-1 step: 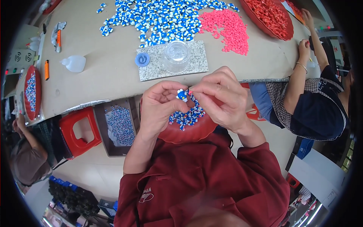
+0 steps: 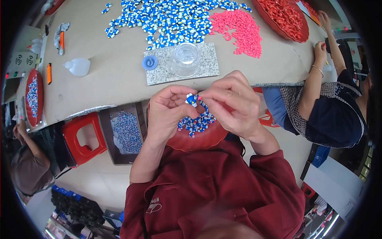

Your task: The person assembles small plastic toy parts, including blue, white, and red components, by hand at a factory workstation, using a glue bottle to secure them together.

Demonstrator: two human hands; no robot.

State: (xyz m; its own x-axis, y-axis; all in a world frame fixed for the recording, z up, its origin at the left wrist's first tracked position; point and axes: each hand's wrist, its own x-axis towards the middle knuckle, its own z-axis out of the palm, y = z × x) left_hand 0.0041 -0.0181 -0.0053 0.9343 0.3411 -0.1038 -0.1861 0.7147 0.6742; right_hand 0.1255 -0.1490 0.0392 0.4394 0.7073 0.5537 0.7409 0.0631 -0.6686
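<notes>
My left hand [image 2: 166, 113] is closed, with a small blue-and-white figurine [image 2: 191, 99] pinched between thumb and fingers. A bit of yellow shows on its front. Close against the figurine's right side, my right hand [image 2: 235, 104] pinches a tiny pink piece [image 2: 200, 98] in its fingertips. Whether that piece touches the figurine is too small to tell. Below both hands a red scalloped bowl [image 2: 199, 142] holds many blue, white and pink figurines [image 2: 197, 124]. My hands hide part of its rim.
On the table lie a heap of blue-and-white figurines [image 2: 167, 24] and a pile of pink pieces [image 2: 242, 34]. A clear round container [image 2: 186, 59] and a blue cap [image 2: 150, 62] stand on a speckled slab [image 2: 159, 77]. Left are a squeeze bottle [image 2: 78, 67] and a stool [image 2: 95, 131]. A co-worker [image 2: 326, 107] sits right.
</notes>
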